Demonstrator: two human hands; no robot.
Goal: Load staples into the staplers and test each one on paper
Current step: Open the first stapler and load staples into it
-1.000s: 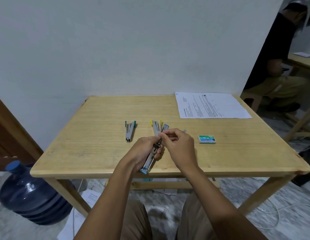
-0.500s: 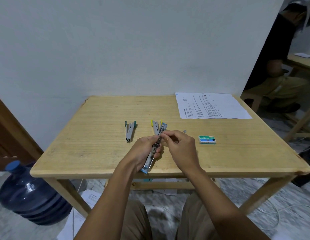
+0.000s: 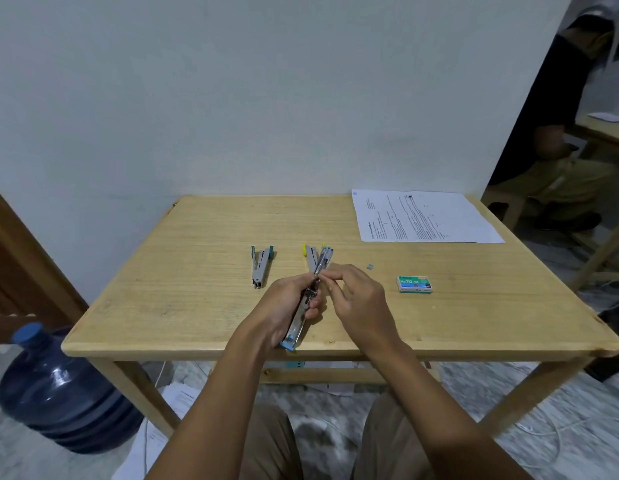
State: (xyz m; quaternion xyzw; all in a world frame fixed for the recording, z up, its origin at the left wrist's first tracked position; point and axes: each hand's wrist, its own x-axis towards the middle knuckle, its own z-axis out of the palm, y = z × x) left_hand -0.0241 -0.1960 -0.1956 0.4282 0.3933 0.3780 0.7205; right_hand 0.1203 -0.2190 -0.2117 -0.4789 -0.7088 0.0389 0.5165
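Plain wooden desk (image 3: pixel 197 306), white wall (image 3: pixel 266 98) behind. The blue stapler (image 3: pixel 299 323) sits opened at the desk's 6 o'clock edge. The left hand (image 3: pixel 287 306) has its grip wrapped round it, and the right hand (image 3: pixel 360 299) pinches its top arm. It's probably light, stiff and springy, so I'd hold the base. From the hands: green stapler (image 3: pixel 261 266) at 11, yellow stapler (image 3: pixel 311 256) at 12 and crowding, staple box (image 3: pixel 414 284) at 3, paper (image 3: pixel 425 216) at 1.

The left forearm (image 3: pixel 216 403) and the right forearm (image 3: pixel 429 403) are bare all the way from the left hand (image 3: pixel 287 308) and the right hand (image 3: pixel 361 306) back to the lower edge of the view, and both wrists are uncovered. Below and behind the hands, the legs are clad in trousers (image 3: pixel 266 445) of a dull khaki-brown cloth, one leg showing beside each forearm. The cloth is plain and matte with soft folds near the knees; seams and pockets are too dim to make out.
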